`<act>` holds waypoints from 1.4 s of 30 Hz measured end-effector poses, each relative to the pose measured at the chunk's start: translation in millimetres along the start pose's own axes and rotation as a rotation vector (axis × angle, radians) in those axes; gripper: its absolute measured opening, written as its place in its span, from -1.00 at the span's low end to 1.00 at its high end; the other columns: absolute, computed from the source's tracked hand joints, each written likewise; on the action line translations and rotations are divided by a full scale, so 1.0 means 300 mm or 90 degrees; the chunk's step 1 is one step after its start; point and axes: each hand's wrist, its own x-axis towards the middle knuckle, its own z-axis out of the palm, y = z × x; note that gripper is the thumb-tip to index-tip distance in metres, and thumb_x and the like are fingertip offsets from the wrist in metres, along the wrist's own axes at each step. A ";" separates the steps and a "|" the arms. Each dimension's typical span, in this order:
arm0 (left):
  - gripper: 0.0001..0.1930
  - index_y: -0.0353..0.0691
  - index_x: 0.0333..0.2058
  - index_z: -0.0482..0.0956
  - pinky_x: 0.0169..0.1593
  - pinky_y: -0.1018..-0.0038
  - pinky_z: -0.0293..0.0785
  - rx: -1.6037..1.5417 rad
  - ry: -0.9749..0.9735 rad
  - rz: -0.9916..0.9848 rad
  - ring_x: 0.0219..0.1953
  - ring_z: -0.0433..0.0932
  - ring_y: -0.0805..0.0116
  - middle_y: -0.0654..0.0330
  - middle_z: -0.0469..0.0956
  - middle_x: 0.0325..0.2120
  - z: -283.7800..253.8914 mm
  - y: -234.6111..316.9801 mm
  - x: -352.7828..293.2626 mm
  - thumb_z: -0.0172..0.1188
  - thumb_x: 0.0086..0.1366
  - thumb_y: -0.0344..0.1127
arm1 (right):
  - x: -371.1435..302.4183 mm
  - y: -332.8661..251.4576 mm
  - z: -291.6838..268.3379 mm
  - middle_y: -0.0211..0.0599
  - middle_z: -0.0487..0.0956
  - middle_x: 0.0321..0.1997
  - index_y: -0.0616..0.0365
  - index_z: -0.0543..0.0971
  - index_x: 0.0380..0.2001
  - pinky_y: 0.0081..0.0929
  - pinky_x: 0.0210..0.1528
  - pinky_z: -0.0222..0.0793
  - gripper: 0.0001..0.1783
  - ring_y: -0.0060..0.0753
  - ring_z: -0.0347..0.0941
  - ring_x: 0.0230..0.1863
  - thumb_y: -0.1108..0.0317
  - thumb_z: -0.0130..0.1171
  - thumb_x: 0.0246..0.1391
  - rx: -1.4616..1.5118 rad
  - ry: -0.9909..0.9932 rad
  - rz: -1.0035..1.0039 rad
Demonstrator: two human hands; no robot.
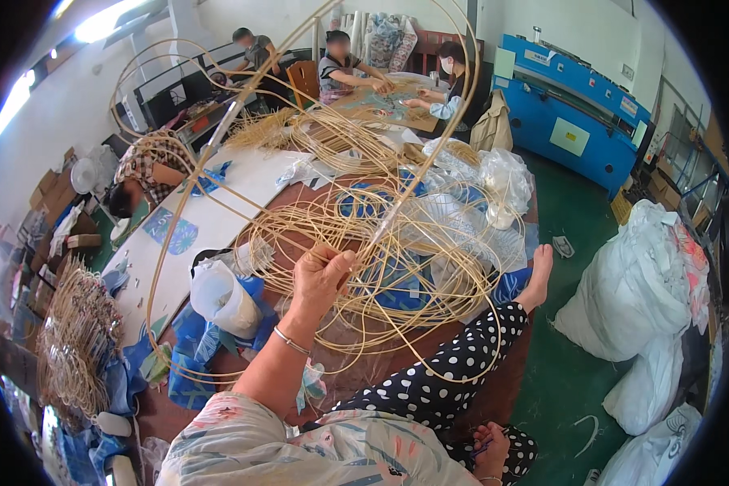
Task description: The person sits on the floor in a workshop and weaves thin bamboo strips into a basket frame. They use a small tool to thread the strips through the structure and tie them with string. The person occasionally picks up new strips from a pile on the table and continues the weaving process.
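My left hand [322, 279] is raised in the middle of the view with its fingers pinched together on a thin tan cane strand. Long loops of that cane rise past it toward the top edge and swing out to the left. Beneath and beyond the hand spreads a big tangled heap of cane coils [316, 223]. My right hand [492, 451] rests low by my polka-dot trouser leg [441, 373], fingers curled round something small and dark blue that I cannot make out. My bare foot [540, 271] lies at the table's right edge.
A white tub [221, 296] and blue plastic wrapping stand left of the heap. Clear plastic bags [506, 178] lie at its far right. Large white sacks [632, 279] fill the right floor beside a blue machine [571, 113]. Several people work around the far tables.
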 end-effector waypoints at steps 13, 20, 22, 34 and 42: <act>-0.84 -0.28 -0.48 0.54 -0.57 0.65 0.30 0.236 -0.348 -0.157 -0.62 0.34 0.63 0.34 0.45 -0.66 0.118 -0.182 -0.280 0.15 0.10 -0.29 | -0.038 0.008 0.057 -0.27 0.50 -0.43 0.20 0.41 -0.30 -0.51 -0.57 0.29 -0.76 -0.38 0.42 -0.50 0.33 0.08 -0.05 -0.213 -0.051 -0.030; -0.78 -0.27 -0.47 0.52 -0.49 0.55 0.32 0.317 -0.513 -0.147 -0.58 0.37 0.56 0.23 0.44 -0.67 0.115 -0.214 -0.382 0.16 0.09 -0.21 | -0.085 -0.019 0.071 -0.30 0.49 -0.49 0.19 0.43 -0.34 -0.53 -0.58 0.28 -0.80 -0.43 0.40 -0.51 0.32 0.07 -0.04 -0.128 -0.067 -0.022; -0.78 -0.27 -0.47 0.51 -0.49 0.54 0.32 0.324 -0.515 -0.101 -0.59 0.38 0.54 0.22 0.45 -0.66 0.102 -0.238 -0.384 0.16 0.09 -0.21 | -0.121 -0.066 0.082 -0.30 0.49 -0.50 0.19 0.44 -0.35 -0.53 -0.59 0.29 -0.80 -0.44 0.40 -0.52 0.31 0.07 -0.03 -0.090 -0.088 -0.016; -0.80 -0.32 -0.55 0.51 -0.59 0.58 0.28 0.295 -0.489 -0.195 -0.65 0.34 0.62 0.28 0.41 -0.74 0.136 -0.231 -0.414 0.21 0.04 -0.27 | -0.635 -0.529 0.471 0.07 0.51 -0.39 0.29 0.52 -0.39 -0.47 -0.60 0.29 -0.76 -0.26 0.43 -0.57 0.30 0.10 -0.04 -0.098 -0.835 -0.243; -0.82 -0.33 -0.57 0.51 -0.58 0.59 0.27 0.325 -0.532 -0.232 -0.65 0.33 0.62 0.28 0.41 -0.72 0.148 -0.257 -0.429 0.20 0.03 -0.31 | -0.585 -0.553 0.461 -0.20 0.48 -0.57 0.32 0.50 -0.49 -0.35 -0.56 0.27 -0.86 -0.17 0.41 -0.55 0.44 0.16 -0.11 -0.078 -0.965 -0.439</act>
